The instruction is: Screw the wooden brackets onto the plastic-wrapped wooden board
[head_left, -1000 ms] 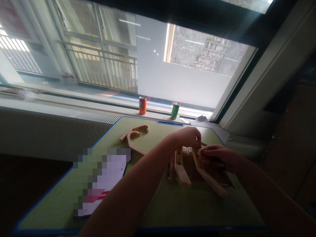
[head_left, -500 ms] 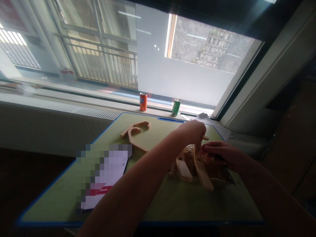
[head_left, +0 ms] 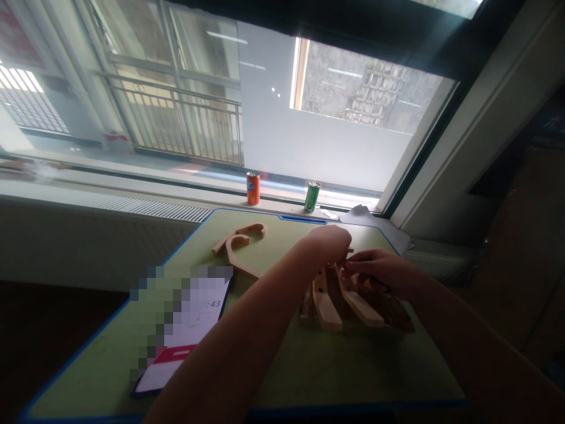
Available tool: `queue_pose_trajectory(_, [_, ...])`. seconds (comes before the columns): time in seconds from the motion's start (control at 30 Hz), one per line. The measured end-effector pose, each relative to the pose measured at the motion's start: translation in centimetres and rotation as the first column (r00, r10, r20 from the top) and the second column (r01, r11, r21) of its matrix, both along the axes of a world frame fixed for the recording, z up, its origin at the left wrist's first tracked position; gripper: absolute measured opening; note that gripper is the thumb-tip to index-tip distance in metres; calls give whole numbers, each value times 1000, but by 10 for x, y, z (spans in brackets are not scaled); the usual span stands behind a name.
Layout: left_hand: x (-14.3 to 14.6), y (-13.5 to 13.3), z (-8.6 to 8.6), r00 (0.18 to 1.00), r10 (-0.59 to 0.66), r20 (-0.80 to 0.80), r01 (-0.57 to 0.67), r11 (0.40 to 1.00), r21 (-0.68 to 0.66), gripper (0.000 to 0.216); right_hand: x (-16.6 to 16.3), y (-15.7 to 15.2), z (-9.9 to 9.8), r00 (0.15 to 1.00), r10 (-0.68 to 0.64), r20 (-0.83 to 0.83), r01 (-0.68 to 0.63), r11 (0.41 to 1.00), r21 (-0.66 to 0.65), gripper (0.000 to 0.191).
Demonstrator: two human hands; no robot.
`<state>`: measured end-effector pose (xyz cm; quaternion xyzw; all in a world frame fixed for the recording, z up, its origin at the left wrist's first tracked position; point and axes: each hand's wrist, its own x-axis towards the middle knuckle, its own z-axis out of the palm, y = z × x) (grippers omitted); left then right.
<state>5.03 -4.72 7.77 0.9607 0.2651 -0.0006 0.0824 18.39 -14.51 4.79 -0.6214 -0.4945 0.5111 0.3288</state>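
Seen from the head view, curls the left hand (head_left: 333, 240) over the far end of the right-lying wooden piece (head_left: 364, 309), fingers wrapped round the wood and mostly hidden. Brings the right hand (head_left: 382, 268) to the same piece, fingers narrowed at its side; cannot tell on what. Has the other wooden piece (head_left: 327, 312) just beside, plastic wrapping (head_left: 396, 315) around both on the bench (head_left: 375, 371), and 2 curved hooks (head_left: 242, 270) farther left, near a lit screen (head_left: 200, 321)
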Motion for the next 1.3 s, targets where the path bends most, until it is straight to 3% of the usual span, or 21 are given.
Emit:
queue_pose_trajectory(0.33, [-1, -3, 5, 997, -53, -58, 51, 998, -44, 30, -4, 2, -5, 999, -10, 52, 10, 1000, 10, 30])
queue_pose_trajectory(0.83, [-1, 1, 0, 988, -66, -139, 70, 997, 25, 29, -10, 7, -9, 997, 28, 66, -28, 1000, -4, 31])
queue_pose_trajectory(1.07, [0, -1, 2, 977, -90, -192, 97, 995, 30, 22, -8, 10, -10, 991, 40, -127, -48, 997, -56, 25])
queue_pose_trajectory(1.3, [-2, -2, -2, 983, -69, -169, 75, 997, 25, 26, -7, 11, -11, 992, 83, -99, -88, 995, -54, 26])
